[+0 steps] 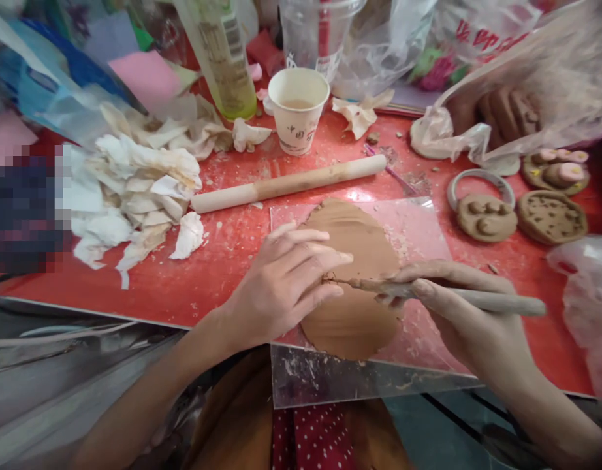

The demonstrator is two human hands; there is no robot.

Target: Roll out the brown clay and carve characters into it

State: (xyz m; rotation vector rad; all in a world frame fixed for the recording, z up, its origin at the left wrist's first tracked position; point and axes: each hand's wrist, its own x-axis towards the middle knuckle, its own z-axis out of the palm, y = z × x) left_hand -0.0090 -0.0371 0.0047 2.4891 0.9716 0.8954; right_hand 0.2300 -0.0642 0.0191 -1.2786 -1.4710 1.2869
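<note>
A flat, rounded slab of brown clay (364, 320) lies on a clear plastic sheet (421, 225), whose front part juts past the table edge. My left hand (286, 281) rests on the slab's left side, fingers stretched out and spread. In my right hand (458, 294) is a clay-smeared, wooden-handled clay tool (501, 302), gripped like a pen. Its thin tip touches the slab near my left fingertips, where small crumbs of clay show. Behind the slab lies a rolling pin (301, 183), clay-stained along its middle.
Crumpled tissues (149, 196) are heaped at left. A paper cup (298, 117) with cloudy liquid and a green-tinted bottle (227, 72) stand behind. At right are a ring (452, 189), a round clay piece with raised bumps (487, 219), a pitted disc (552, 217) and plastic-wrapped clay (506, 114).
</note>
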